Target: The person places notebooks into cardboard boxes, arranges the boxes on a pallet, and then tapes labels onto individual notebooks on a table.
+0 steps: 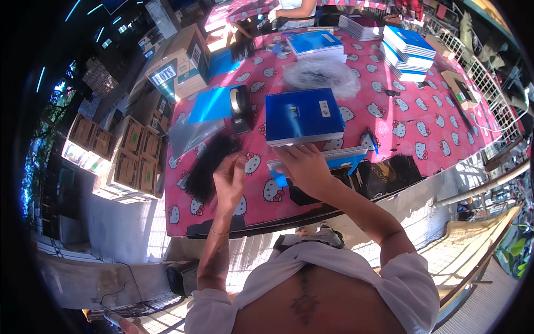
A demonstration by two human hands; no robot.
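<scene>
My right hand lies over a blue-covered notebook, whose white page edge faces me near the front of the table. Its fingers grip that edge, and the fingertips are partly hidden. Directly behind it is a stack of dark blue notebooks. On the left, my left hand is raised with thumb and fingers pinched together. Whatever it pinches is too small to make out. Beside that hand a bundle of thin black strands lies on the table.
A pink patterned cloth covers the table. A black tape roll or dispenser, blue sheets and a clear plastic bag lie farther back. Notebook stacks stand at the far right, cartons at left. Another person is across the table.
</scene>
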